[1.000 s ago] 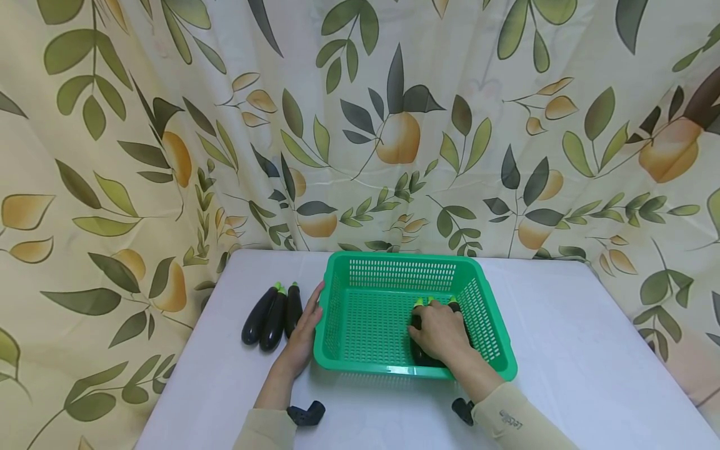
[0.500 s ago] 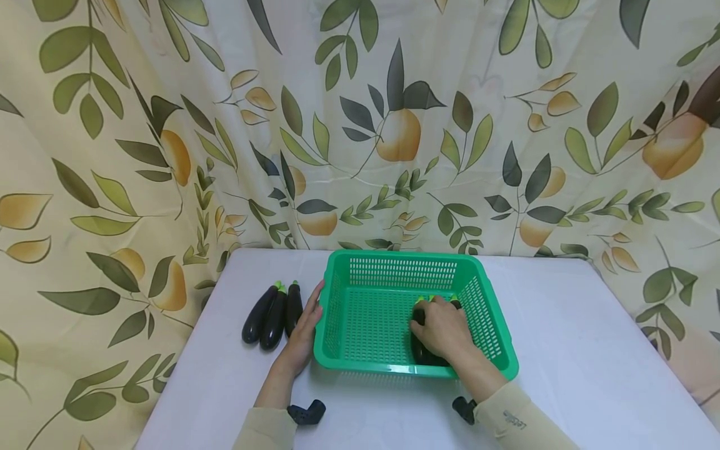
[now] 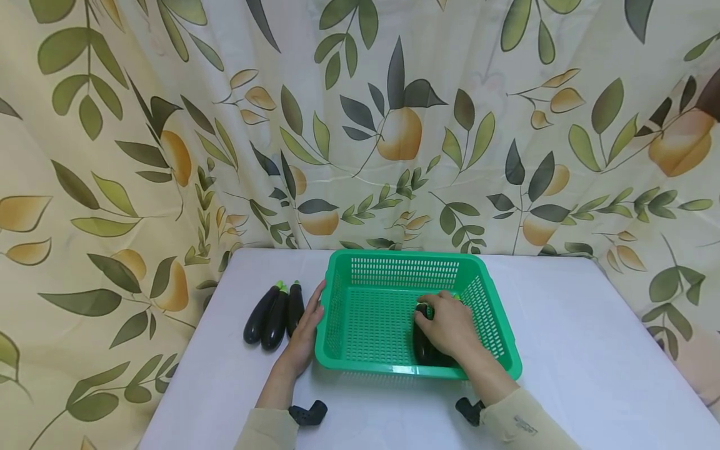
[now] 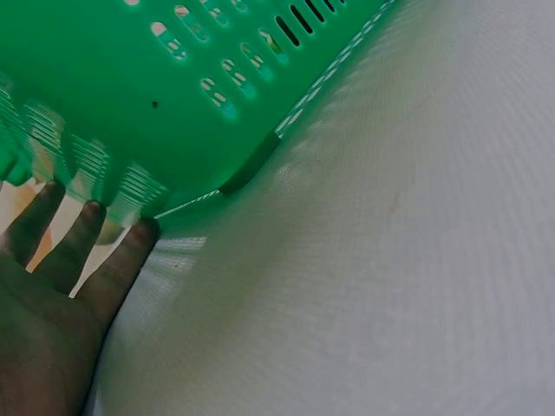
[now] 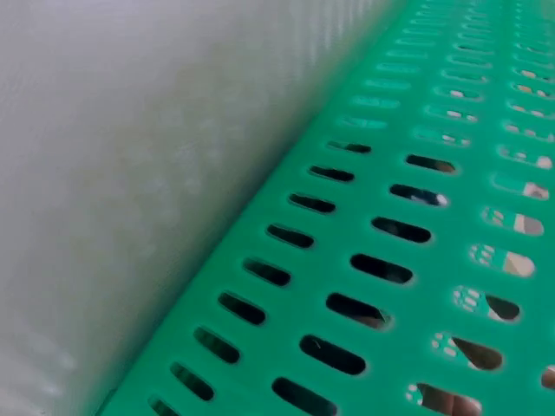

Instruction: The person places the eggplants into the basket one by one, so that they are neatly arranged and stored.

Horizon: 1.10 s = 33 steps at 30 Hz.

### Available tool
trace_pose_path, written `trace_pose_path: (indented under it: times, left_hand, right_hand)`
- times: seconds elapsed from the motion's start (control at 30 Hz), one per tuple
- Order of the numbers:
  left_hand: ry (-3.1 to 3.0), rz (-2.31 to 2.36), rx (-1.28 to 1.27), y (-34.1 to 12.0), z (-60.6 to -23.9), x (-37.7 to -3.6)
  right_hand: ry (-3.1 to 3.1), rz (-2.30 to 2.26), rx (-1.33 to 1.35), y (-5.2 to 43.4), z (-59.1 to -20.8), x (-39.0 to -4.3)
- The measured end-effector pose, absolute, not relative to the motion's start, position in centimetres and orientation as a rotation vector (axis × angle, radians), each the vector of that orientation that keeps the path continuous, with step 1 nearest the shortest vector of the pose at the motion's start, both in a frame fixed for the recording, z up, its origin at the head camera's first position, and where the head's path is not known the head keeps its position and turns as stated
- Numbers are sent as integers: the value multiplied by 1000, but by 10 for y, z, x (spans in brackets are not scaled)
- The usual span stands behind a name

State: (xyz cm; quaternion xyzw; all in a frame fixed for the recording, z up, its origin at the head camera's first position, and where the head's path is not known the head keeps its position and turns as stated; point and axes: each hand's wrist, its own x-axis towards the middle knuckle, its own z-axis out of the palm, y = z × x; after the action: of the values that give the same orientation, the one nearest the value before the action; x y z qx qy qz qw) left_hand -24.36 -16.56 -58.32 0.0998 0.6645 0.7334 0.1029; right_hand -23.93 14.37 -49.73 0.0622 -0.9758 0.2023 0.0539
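Note:
A green plastic basket (image 3: 371,370) stands on the table in the head view. My left hand (image 3: 300,337) rests against its left wall, and the left wrist view shows straight fingers (image 4: 121,264) touching the slotted side. Inside, at the right end, dark purple eggplants (image 3: 424,350) lie side by side. My right hand (image 3: 450,322) is over them, its thumb and fingers bent round the upper part of the leftmost one. That hand hides most of the others. Left of the basket lie three more eggplants (image 3: 274,322) with green stems, close to my left hand.
The white table (image 3: 585,337) extends to both sides of the basket. Behind it hangs a curtain (image 3: 360,187) with a leaf and fruit print. In the right wrist view, dark shapes show through the slots of the basket wall (image 5: 347,269).
My right hand has shifted slightly to the right and away from me over the eggplants, covering more of their green stems. The left hand stays at the basket's side.

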Motion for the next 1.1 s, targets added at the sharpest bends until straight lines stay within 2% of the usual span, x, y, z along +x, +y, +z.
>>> trace_pose_path:
  times: [0.3,1.1]
  left_hand:
    - [1986,2157,284,-164,-584,-243]
    - [2003,2160,293,-163,-580,-241]
  right_hand:
    - [-2923,793,191,153,-487,-236]
    - [-2864,823,214,185,-480,-233]
